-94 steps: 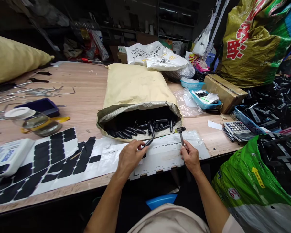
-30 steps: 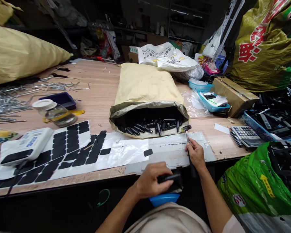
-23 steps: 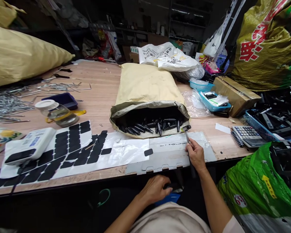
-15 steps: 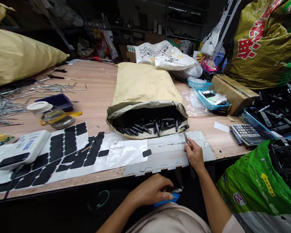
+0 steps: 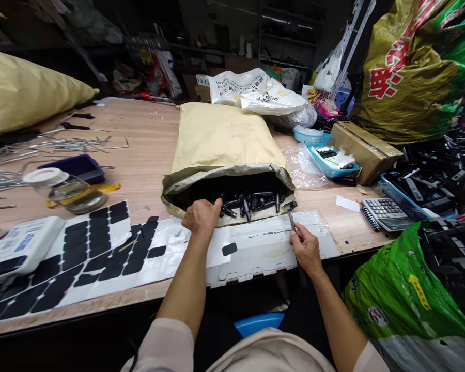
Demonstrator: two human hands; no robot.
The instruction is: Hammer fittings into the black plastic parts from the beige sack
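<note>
At the mouth of an open cream paper sack [image 5: 217, 134] is my left hand [image 5: 202, 216], back upward, fingers curled and partly hidden. Whether it grips the rim or one of the black parts inside, I cannot tell. Several black, pen-like tubular parts [image 5: 246, 209] lie loose in the sack's opening, just right of that hand. My right hand [image 5: 306, 250] is closed around the shaft of a small hammer [image 5: 291, 219]. The dark hammer head points up beside the sack's right corner, over a grey flattened sheet [image 5: 271, 243] on the table.
White sheets with black stickers [image 5: 112, 243] cover the table's left front, beside a white device [image 5: 27, 237] and a glass jar [image 5: 73, 191]. Metal rods lie beyond. At right are a calculator [image 5: 385, 214], blue baskets [image 5: 333, 168], a cardboard box [image 5: 362, 150] and a filled green bag [image 5: 391, 274].
My left hand has risen from my lap to the sack's mouth. My right hand keeps hold of the hammer in nearly the same place. The view has shifted slightly.
</note>
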